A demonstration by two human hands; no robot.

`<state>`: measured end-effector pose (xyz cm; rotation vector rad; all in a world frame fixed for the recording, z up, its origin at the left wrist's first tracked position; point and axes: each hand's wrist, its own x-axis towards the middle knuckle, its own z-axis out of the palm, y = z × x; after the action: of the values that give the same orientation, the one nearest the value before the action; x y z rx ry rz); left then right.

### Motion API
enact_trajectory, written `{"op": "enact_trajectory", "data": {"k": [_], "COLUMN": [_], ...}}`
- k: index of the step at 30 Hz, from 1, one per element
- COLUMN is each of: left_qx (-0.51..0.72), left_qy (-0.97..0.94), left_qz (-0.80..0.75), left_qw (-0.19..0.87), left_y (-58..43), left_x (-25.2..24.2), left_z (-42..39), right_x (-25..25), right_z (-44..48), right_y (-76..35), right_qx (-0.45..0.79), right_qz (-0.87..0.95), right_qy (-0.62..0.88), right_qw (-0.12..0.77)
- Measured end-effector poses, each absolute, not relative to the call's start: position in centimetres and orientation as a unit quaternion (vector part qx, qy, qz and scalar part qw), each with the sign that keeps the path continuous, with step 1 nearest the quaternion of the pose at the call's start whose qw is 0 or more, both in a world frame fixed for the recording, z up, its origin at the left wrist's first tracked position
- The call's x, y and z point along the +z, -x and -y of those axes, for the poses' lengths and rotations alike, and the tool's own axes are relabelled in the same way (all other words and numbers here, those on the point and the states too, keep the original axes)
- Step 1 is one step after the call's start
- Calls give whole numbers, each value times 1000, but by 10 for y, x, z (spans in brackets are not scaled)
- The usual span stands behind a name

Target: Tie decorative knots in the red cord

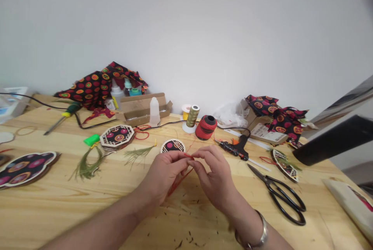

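My left hand (170, 172) and my right hand (214, 176) meet over the middle of the table, fingertips pinched together on a thin red cord (178, 183). Part of the cord hangs below my fingers, and its ends are hidden by the hands. Just beyond my left hand lies a round ornament (173, 146) with a pale lattice rim and dark patterned fabric. Behind it stand a red thread spool (205, 127) and a green-gold thread cone (192, 116). A silver bracelet is on my right wrist.
Black-handled scissors (284, 193) and a glue gun (237, 147) lie to the right. An octagonal ornament (117, 137), green tassel (89, 162), cloud-shaped ornament (26, 169) and soldering iron (62, 117) are left. A white bottle (154, 112) stands behind. Dark scraps litter the front.
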<state>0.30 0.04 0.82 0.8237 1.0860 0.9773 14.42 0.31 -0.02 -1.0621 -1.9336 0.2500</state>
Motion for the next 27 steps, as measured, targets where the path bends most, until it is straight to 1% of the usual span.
{"op": "enact_trajectory", "data": {"k": [5,9,12,16,21,24,27], "left_qx": [402,392,396,398,396,411,412], "left_qy": [-395,-412,-418,-423,-435,-446,-469], "left_qz": [-503,-505,-499,-495,-491,-476,-479], "left_qw": [655,650,647,646,643,637,617], "left_y": [-4,-4,-3,-3,-4,-4,-3], "left_x": [9,8,7,8,9,8,6], "left_z": [0,1,1,1,2,2,2], "right_x": [0,0,1,3,2,2,3], "right_z": [-3,-4,-4,-7,-10,-9,-8], "right_y": [-144,-144,-144,-143,-139,-138,-139], "right_qx": [102,142,216,360,539,596,592], "right_qz": [783,769,732,646,518,473,478], "right_qy": [432,437,459,494,453,427,436], "right_qw": [436,444,454,457,485,489,480]}}
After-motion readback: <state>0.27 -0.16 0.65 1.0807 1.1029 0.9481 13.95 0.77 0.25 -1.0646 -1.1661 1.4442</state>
